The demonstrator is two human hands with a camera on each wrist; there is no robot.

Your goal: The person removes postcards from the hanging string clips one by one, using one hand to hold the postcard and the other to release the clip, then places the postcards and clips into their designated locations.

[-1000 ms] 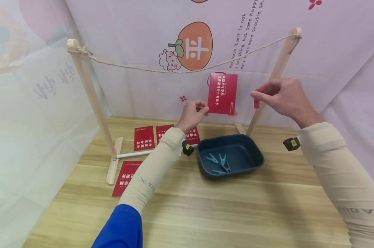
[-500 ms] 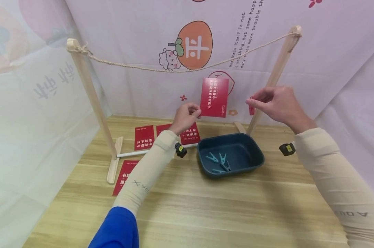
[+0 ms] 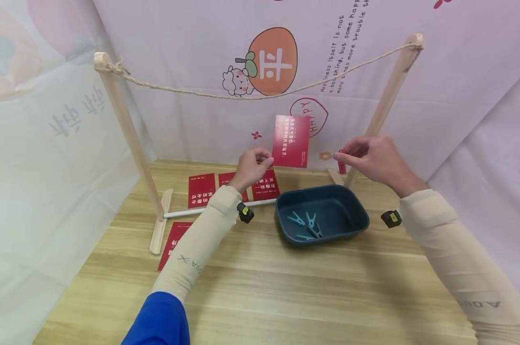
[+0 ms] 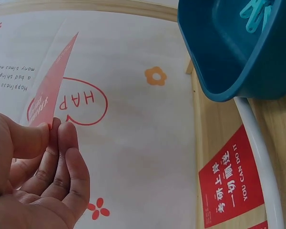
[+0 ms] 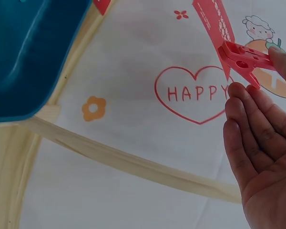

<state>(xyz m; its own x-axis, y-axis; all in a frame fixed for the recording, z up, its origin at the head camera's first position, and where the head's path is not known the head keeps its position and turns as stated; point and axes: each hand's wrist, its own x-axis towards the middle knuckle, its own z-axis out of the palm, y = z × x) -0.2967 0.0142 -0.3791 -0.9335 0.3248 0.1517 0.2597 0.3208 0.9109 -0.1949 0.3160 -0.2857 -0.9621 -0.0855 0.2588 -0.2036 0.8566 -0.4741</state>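
Observation:
My left hand (image 3: pixel 252 167) pinches a red card (image 3: pixel 291 142) by its lower left edge, between thumb and fingers. The card hangs in the air below the rope, white characters facing me. In the left wrist view the card (image 4: pixel 52 88) shows nearly edge-on above the thumb. To the right, my right hand (image 3: pixel 374 158) pinches a red clothespin (image 3: pixel 341 163) pointing downward. The right wrist view shows the clothespin (image 5: pixel 245 59) between thumb and fingers, overlapping the card behind it. Card and clothespin are apart in the head view.
A twine rope (image 3: pixel 242 97) sags between a left wooden post (image 3: pixel 128 129) and a right wooden post (image 3: pixel 387 96). A dark blue bin (image 3: pixel 322 239) holds several teal clothespins (image 3: pixel 310 220). Several red cards (image 3: pixel 201 190) lie on the table by a white rod (image 3: pixel 186 213).
Both hands have moved down and left, carrying the red card and the red clothespin. The card now hangs lower below the rope. Both hands keep their hold.

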